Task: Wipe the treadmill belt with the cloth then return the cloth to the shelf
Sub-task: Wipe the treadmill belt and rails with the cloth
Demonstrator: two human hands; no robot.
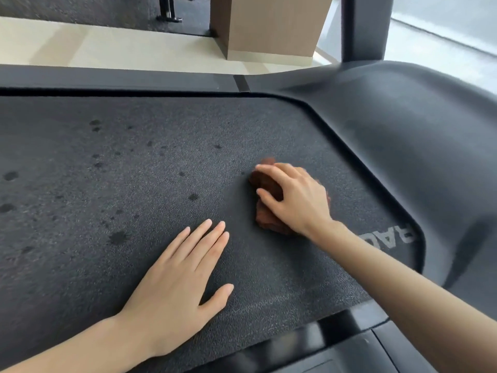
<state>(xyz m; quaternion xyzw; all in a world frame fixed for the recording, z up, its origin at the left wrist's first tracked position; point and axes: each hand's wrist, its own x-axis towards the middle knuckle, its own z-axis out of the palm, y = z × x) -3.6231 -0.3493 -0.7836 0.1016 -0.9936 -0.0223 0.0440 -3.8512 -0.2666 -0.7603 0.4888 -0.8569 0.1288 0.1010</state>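
- Right hand (295,197) lies on top of the cloth (265,218), with fingers spread and bent down over it and the thumb tucked against its near side. It grips the wad and presses it onto the belt.
- Left hand (174,286) lies flat and holds nothing, palm down on the belt with straight fingers close together. It sits near the cloth but apart from it, and looks like a brace.
- The cloth is a reddish-brown bunched wad, mostly hidden under the right hand. It rests on the treadmill belt (134,170) toward the end by the dark moulded cover (403,130).
- What shows of the cloth is longer than wide. Its long axis runs from the near edge toward the far side rail (107,76), across the belt's width. One end pokes out past the fingertips and the other past the wrist.
- Dark spots (117,236) dot the belt left of the cloth, out to the picture's left edge. The patch around the cloth has almost none.
- In my judgement the wiping is under way, at most partly done. The spotted stretch has to be covered yet.
- No shelf is in view, so returning the cloth is not yet done.
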